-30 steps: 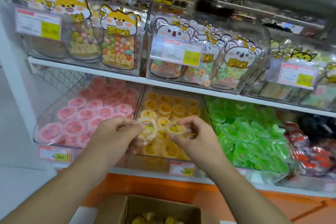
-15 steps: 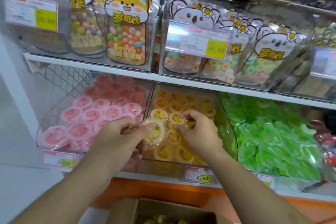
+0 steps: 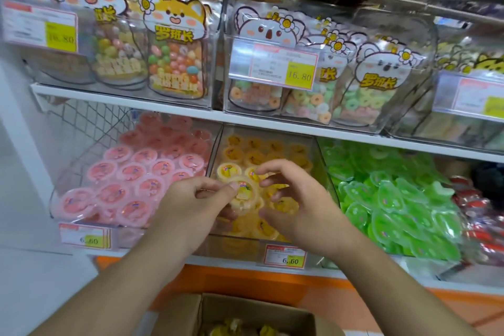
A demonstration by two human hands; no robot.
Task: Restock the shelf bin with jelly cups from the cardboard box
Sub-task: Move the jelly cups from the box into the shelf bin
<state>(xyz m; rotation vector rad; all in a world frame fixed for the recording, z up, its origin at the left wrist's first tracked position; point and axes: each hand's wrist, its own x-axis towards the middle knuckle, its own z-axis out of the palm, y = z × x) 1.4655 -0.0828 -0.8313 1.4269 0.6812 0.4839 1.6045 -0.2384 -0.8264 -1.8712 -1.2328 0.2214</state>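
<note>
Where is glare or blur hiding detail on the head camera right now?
Head view: glare washes the clear upper bins and price tag; edges bow from the wide lens; right red packs and box smear soft; the hands and the yellow cup in the left hand stay fairly sharp.

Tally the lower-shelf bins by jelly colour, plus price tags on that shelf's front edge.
Pink bin: 1
Yellow bin: 1
Green bin: 1
Bins total: 3
Lower-shelf price tags: 2, one under the pink bin, one under the yellow bin
The left hand holds a yellow cup over the yellow bin.
</note>
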